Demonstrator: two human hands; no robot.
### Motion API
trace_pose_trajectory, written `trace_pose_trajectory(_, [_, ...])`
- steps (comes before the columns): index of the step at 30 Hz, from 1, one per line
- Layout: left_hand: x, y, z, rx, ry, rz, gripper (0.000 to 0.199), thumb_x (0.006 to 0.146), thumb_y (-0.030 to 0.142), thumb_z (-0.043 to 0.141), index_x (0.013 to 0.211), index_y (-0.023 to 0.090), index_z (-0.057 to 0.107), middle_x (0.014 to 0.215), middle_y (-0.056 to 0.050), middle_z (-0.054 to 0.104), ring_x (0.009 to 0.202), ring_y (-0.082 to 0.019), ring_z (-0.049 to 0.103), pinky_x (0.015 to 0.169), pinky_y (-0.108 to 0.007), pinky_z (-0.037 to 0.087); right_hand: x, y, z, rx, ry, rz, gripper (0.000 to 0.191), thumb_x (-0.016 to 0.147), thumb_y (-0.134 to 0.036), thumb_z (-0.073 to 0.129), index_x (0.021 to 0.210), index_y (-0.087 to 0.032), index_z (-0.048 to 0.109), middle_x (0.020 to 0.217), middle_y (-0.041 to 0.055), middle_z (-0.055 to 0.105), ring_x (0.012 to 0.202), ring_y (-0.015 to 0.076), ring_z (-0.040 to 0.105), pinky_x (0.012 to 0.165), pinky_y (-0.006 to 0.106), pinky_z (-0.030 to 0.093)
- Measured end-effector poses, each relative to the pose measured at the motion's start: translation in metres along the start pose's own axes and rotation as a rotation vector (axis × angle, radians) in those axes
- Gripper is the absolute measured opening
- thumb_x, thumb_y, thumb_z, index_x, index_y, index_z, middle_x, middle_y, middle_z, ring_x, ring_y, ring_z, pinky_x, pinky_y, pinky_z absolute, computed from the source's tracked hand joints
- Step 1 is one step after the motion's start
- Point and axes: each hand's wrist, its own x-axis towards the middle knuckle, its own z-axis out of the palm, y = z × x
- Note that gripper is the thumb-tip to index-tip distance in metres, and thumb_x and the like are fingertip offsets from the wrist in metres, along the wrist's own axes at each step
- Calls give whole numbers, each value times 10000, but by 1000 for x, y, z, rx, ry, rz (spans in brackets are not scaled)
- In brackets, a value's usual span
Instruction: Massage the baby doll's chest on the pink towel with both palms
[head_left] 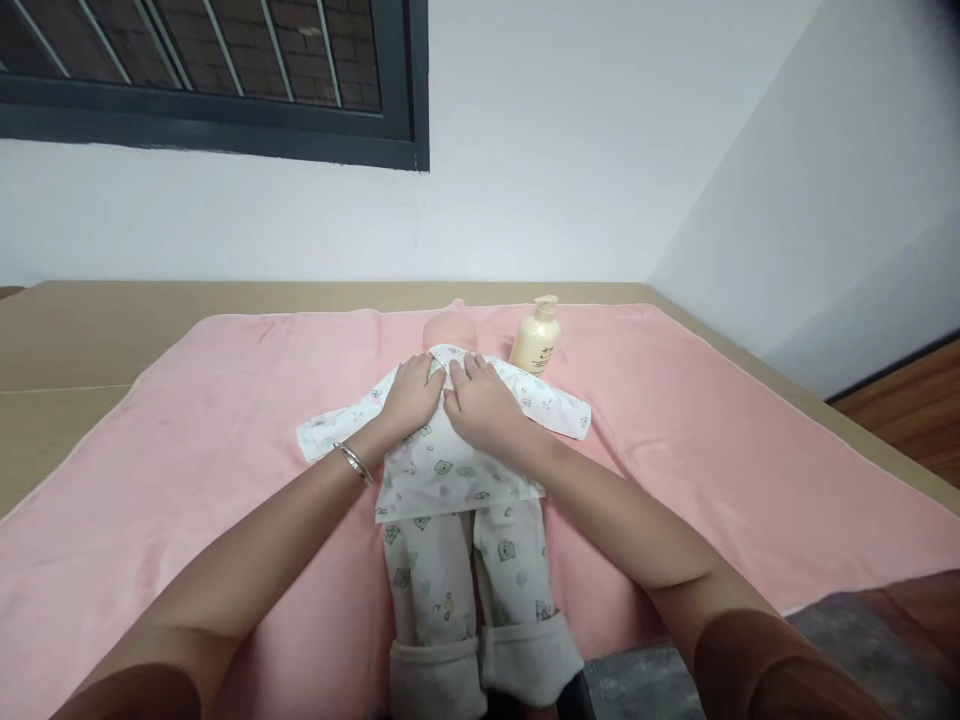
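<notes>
A baby doll point(450, 332) with a smooth bald head lies stretched out on a pink blanket point(247, 420), its head away from me. It wears a white printed shirt point(457, 480) with sleeves spread to both sides, and matching trousers point(442, 580) with thick rolled cuffs. Its face is not visible. My left hand point(412, 393) rests flat on the upper left of the shirt, a silver bangle point(352, 462) at the wrist. Flat on the upper right lies my right hand point(482, 402), fingers extended. The hands are close together, thumbs near the middle, and neither grips anything.
A cream pump bottle point(536, 338) stands on the blanket beyond the doll's right-hand sleeve. Behind the blanket run a tan surface edge point(300, 296) and a white wall point(540, 180). A dark-framed barred window point(225, 110) is at upper left. Grey floor point(645, 685) shows at lower right.
</notes>
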Motion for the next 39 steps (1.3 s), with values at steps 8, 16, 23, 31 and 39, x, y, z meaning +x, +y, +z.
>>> trace_pose_trajectory(8, [-4, -1, 13, 89, 66, 28, 382, 980, 269, 346, 1209, 111, 607, 1259, -150, 642, 1208, -286, 551, 1102, -436, 398, 18, 22, -2, 145, 29, 68, 578, 1022, -408, 320, 1442, -33, 453, 1520, 220, 443, 1441, 297, 381, 1211, 420, 260])
trace_pose_trajectory(16, [-15, 16, 1, 230, 0, 92, 366, 940, 177, 323, 1129, 70, 618, 1168, -183, 634, 1119, -306, 558, 1064, -454, 417, 24, 43, -11, 265, -31, 148, 501, 998, -447, 357, 1412, -203, 499, 1295, 102, 667, 1180, 278, 621, 942, 358, 465])
trace_pose_trajectory(23, [-3, 3, -3, 96, -35, 29, 265, 912, 198, 358, 986, 128, 603, 1086, -158, 657, 1025, -278, 598, 964, -412, 474, 4, 10, -22, -88, -54, 28, 462, 1015, -306, 268, 1249, -62, 582, 1246, 225, 646, 1188, 332, 591, 1043, 438, 399])
trace_pose_trajectory(31, [-12, 13, -4, 196, -33, 75, 322, 952, 216, 330, 1061, 108, 613, 1131, -181, 642, 1094, -300, 578, 1007, -451, 459, 11, 22, -22, 129, -57, 38, 425, 1018, -335, 298, 1225, -101, 586, 1278, 174, 635, 1168, 281, 593, 984, 377, 442])
trace_pose_trajectory(39, [-9, 14, 2, 137, -19, 53, 349, 931, 222, 365, 1153, 105, 608, 1221, -175, 623, 1183, -307, 548, 1065, -449, 435, 16, 26, -14, 65, -51, 103, 505, 1041, -372, 274, 1290, -40, 561, 1327, 221, 612, 1240, 309, 562, 1060, 408, 384])
